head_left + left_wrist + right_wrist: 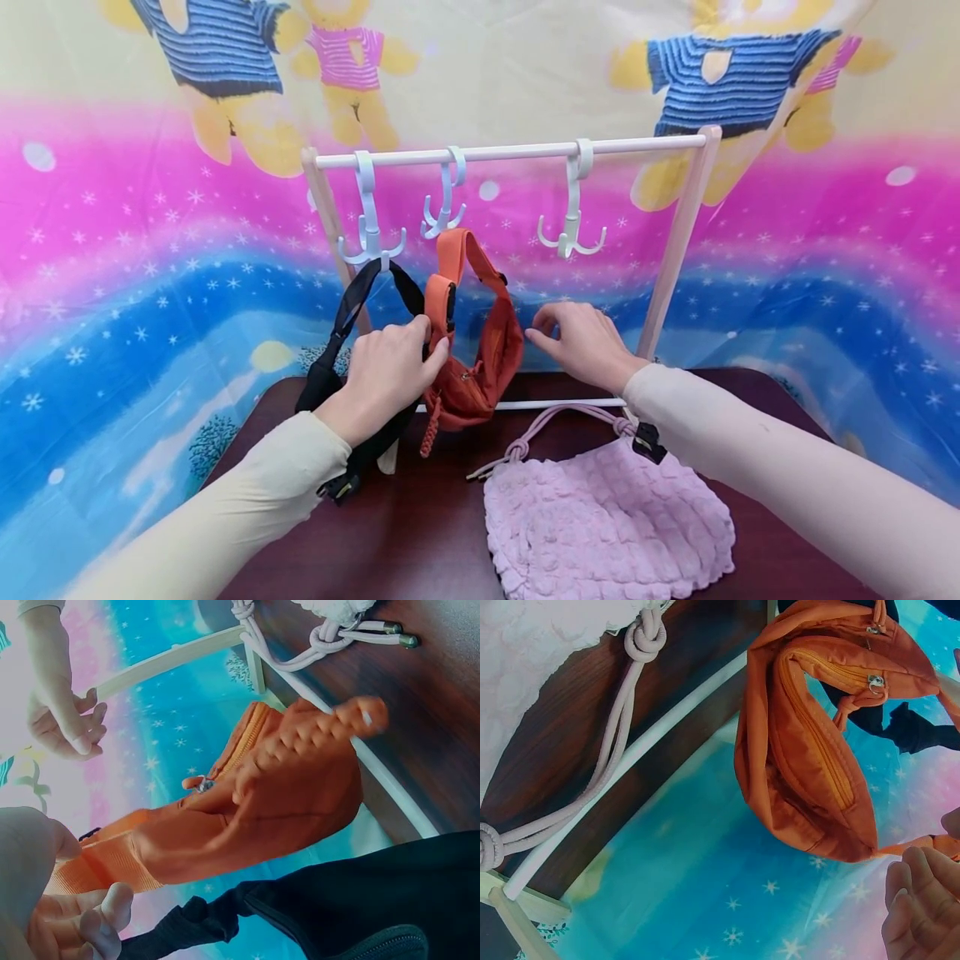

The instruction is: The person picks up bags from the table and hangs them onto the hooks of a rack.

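Observation:
My left hand (386, 367) is at the strap of an orange waist bag (476, 375), its thumb and fingers on either side of the strap. The strap's upper loop rises to just below the middle hook hanger (444, 221). To the right, apart from the bag in the head view, is my right hand (585, 342), fingers loosely bent and holding nothing. A black bag (322, 379) hangs by its strap from the left hook hanger (371, 242), partly behind my left hand. In the left wrist view, a braided orange zipper pull (300, 742) dangles from the waist bag.
A third hook hanger (572, 233) hangs bare on the right of the rack's white rail (510, 152). A fluffy pink bag (607, 517) with corded handles lies on the dark table (300, 550) in front. A printed cloth backdrop (480, 75) stands behind the rack.

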`<state>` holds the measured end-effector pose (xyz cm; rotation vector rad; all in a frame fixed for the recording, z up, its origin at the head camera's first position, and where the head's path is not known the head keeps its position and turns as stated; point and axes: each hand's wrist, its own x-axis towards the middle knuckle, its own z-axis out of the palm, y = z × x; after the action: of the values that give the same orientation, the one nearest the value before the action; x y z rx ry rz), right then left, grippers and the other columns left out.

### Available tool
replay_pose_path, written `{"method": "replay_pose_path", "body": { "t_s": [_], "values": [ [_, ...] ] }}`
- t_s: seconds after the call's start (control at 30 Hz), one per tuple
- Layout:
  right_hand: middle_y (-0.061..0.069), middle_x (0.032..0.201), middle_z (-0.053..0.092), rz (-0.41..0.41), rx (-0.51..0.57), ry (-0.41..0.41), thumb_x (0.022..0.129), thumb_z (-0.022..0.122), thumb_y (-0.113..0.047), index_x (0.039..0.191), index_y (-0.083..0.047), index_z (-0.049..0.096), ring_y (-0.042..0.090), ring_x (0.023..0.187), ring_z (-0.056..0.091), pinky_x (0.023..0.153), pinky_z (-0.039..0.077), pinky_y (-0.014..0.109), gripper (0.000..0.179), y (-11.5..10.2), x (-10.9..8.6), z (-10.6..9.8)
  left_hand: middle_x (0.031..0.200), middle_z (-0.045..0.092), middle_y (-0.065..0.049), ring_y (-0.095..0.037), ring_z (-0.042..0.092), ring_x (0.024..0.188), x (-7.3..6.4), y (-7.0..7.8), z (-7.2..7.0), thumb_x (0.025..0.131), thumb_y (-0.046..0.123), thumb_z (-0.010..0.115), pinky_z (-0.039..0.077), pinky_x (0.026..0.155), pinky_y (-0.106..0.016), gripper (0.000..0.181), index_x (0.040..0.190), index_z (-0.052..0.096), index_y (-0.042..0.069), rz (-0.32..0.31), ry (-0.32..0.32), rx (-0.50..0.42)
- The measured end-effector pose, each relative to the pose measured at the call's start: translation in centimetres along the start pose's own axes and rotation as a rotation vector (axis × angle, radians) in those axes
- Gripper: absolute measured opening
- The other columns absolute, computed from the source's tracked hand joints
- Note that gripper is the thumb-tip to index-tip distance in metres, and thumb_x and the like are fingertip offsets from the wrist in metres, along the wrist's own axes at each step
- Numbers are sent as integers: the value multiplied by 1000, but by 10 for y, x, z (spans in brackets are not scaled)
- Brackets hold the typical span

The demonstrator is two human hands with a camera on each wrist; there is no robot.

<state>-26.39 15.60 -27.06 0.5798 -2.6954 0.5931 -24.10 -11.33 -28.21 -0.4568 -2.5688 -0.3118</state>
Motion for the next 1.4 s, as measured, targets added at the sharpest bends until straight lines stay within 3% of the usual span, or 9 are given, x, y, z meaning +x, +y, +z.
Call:
{"method": "replay_pose_path", "body": {
  "t_s": [0.53, 1.4],
  "values": [
    [-2, 90, 75, 12, -10, -4, 96, 69, -35, 106, -15, 75, 12, 74, 66, 66, 54, 34, 23, 3, -11, 4, 54, 46, 0, -12, 44, 43, -7, 8, -1, 98, 39, 63, 33, 39, -27, 29, 96, 61, 10, 25, 7, -21],
    [-5, 84, 72, 16, -18, -23, 96, 69, -35, 102, -17, 76, 7, 70, 63, 60, 50, 29, 20, 16, -28, 5, 52, 44, 1, -11, 41, 42, -12, 20, 1, 98, 38, 63, 32, 39, -25, 28, 90, 59, 12, 71, -1, -1]
  ]
}}
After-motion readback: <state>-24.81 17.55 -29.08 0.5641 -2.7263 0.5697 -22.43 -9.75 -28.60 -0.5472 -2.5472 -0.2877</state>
